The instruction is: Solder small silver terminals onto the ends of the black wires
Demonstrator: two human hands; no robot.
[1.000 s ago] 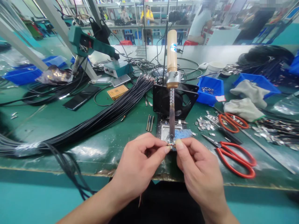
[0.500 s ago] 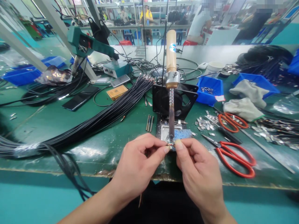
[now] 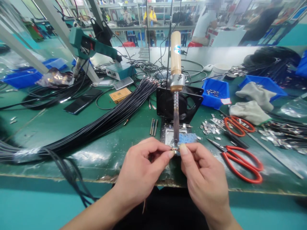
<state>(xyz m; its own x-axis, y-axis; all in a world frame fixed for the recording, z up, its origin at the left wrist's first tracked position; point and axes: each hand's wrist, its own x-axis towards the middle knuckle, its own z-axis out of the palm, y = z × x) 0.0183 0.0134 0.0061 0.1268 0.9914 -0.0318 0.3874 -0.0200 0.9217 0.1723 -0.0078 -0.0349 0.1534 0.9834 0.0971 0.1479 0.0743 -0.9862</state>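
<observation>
My left hand (image 3: 141,164) is closed, its thumb and forefinger pinching a stripped wire end (image 3: 174,149) with copper-coloured and shiny bits. Opposite it, my right hand (image 3: 205,172) pinches the other side of this small work, where a tiny metal connector seems to sit; the fingertips hide most of it. Right above the fingertips comes the tip of an upright soldering iron (image 3: 176,60) with a wooden handle, close to or touching the wires. Behind the fingers lie a blue sponge (image 3: 187,138) and a metal tray (image 3: 169,131). A thin copper-coloured strand (image 3: 144,206) hangs below my left hand.
A black fan (image 3: 165,103) stands behind the iron. Red-handled scissors (image 3: 242,159), a second red-handled pair (image 3: 240,125) and loose metal connectors (image 3: 211,126) lie right. A bundle of black cables (image 3: 96,127) crosses the left side. Blue bins (image 3: 214,92) and gloves (image 3: 249,112) sit farther back.
Both hands stay in nearly the same place, still pinching the small work under the iron's tip. Only a very slight shift shows at the fingertips.
</observation>
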